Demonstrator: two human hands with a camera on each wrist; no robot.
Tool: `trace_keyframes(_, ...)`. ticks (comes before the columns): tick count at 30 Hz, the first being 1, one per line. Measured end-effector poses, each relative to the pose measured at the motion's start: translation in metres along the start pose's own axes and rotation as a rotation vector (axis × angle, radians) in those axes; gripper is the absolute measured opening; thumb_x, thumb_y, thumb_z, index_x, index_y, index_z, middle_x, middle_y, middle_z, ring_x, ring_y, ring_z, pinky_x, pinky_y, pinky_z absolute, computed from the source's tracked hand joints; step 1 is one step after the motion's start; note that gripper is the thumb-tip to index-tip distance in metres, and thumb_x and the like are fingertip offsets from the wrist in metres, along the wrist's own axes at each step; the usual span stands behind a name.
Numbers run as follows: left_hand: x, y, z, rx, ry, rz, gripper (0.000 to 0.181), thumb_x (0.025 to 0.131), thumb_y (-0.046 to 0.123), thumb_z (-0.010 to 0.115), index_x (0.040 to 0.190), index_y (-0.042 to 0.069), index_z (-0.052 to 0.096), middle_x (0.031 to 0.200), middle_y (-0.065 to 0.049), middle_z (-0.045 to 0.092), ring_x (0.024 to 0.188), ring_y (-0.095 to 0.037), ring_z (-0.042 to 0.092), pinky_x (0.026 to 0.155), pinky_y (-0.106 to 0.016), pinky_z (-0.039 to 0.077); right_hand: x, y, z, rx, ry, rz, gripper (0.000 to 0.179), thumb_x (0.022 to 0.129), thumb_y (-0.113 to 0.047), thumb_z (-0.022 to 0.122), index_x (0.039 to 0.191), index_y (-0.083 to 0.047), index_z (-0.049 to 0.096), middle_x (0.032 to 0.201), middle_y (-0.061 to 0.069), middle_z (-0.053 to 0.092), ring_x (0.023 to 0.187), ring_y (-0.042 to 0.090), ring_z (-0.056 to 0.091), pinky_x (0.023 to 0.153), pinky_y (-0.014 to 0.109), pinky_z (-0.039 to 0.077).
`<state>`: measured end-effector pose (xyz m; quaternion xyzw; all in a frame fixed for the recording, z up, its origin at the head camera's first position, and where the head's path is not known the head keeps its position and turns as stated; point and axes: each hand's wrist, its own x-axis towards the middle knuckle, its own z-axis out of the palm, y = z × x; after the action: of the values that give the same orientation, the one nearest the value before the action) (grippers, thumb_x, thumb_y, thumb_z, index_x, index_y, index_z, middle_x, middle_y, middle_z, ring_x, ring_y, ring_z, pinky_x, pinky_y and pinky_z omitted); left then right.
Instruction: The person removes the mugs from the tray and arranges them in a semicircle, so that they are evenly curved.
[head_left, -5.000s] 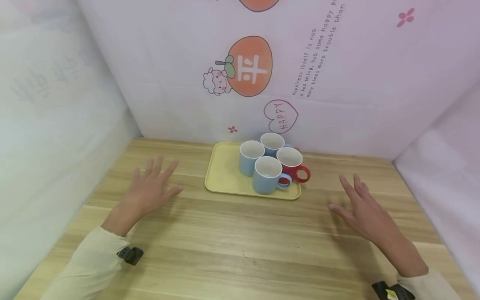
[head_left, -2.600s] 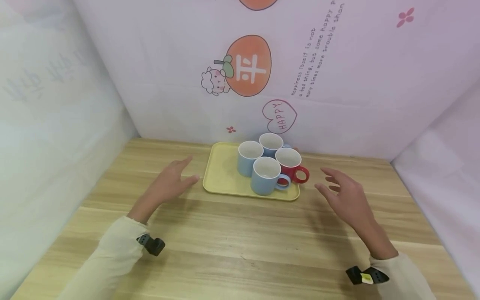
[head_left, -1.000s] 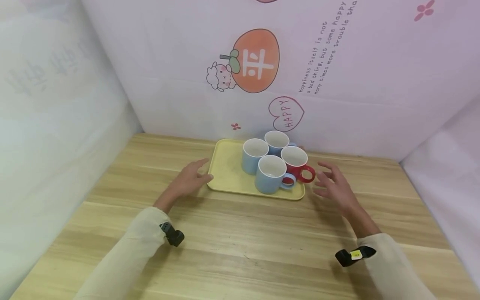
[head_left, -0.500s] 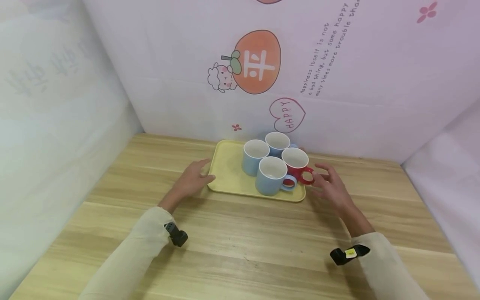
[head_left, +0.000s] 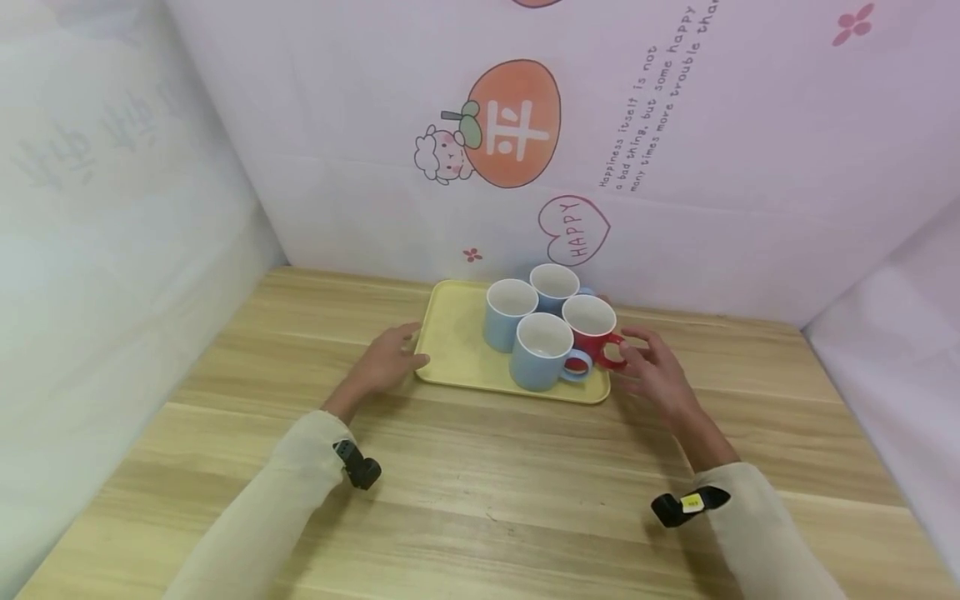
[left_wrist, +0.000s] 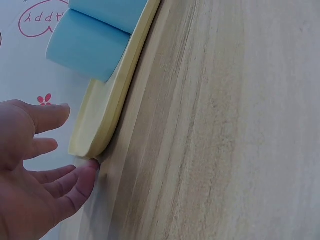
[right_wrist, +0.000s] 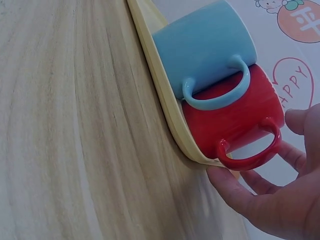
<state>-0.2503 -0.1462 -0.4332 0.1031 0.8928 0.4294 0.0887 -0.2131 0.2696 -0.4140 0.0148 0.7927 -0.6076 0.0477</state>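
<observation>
A yellow tray [head_left: 457, 350] lies on the table with several mugs crowded on its right part. Three are light blue, including the front mug [head_left: 537, 362] and the left mug [head_left: 504, 321]; the red mug [right_wrist: 235, 110] has its handle over the tray's right edge. My left hand [head_left: 386, 358] is at the tray's left end, its fingertips touching the edge low down and its thumb raised apart in the left wrist view. At the right end, my right hand [head_left: 660, 371] has a fingertip against the tray's rim, beneath the red handle, with the thumb lifted beside the mug.
The tray's back edge is near a white printed cloth [head_left: 337, 192] that hangs behind the table. More white cloth [head_left: 97, 250] closes off the left and right sides. Wood tabletop [head_left: 480, 500] stretches in front of the tray.
Both hands have moved inward from the sides to the two ends of the tray. In the last half second the right hand has shifted slightly left. Tray and mugs have stayed in place.
</observation>
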Motion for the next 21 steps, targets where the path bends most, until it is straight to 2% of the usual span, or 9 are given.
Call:
trace_keyframes(4, 0.003, -0.002, 0.005, 0.013, 0.003, -0.007, 0.065, 0.095, 0.013, 0.063, 0.152, -0.003, 0.035, 0.147, -0.031, 0.041, 0.120, -0.044, 0.055, 0.104, -0.053, 0.043, 0.002, 0.002, 0.003, 0.011, 0.011, 0.003, 0.056, 0.107, -0.030, 0.045, 0.152, -0.001, 0.027, 0.137, 0.036, 0.042, 0.104, 0.030, 0.066, 0.092, 0.041, 0.053)
trace_keyframes(7, 0.006, -0.004, 0.008, 0.035, 0.001, -0.018, 0.066, 0.094, 0.010, 0.063, 0.151, -0.005, 0.035, 0.147, -0.030, 0.041, 0.121, -0.043, 0.054, 0.105, -0.052, 0.042, 0.005, 0.004, 0.005, 0.012, 0.021, -0.001, 0.054, 0.108, -0.027, 0.044, 0.152, -0.001, 0.027, 0.134, 0.035, 0.043, 0.103, 0.029, 0.066, 0.092, 0.041, 0.053)
trace_keyframes(13, 0.009, -0.004, 0.011, 0.094, -0.005, -0.003, 0.064, 0.091, 0.004, 0.063, 0.147, -0.012, 0.036, 0.144, -0.035, 0.041, 0.133, -0.046, 0.040, 0.111, -0.055, 0.032, 0.007, 0.006, 0.005, -0.004, 0.037, -0.012, 0.051, 0.108, -0.027, 0.043, 0.151, -0.002, 0.031, 0.135, 0.034, 0.044, 0.113, 0.040, 0.059, 0.094, 0.042, 0.052)
trace_keyframes(21, 0.010, -0.003, 0.011, 0.179, -0.040, 0.049, 0.065, 0.091, 0.001, 0.064, 0.146, -0.015, 0.032, 0.141, -0.038, 0.040, 0.132, -0.048, 0.039, 0.111, -0.055, 0.032, 0.007, 0.001, 0.011, 0.002, 0.045, 0.003, 0.042, 0.109, -0.021, 0.040, 0.142, 0.004, 0.032, 0.138, 0.033, 0.040, 0.124, 0.045, 0.047, 0.101, 0.048, 0.044)
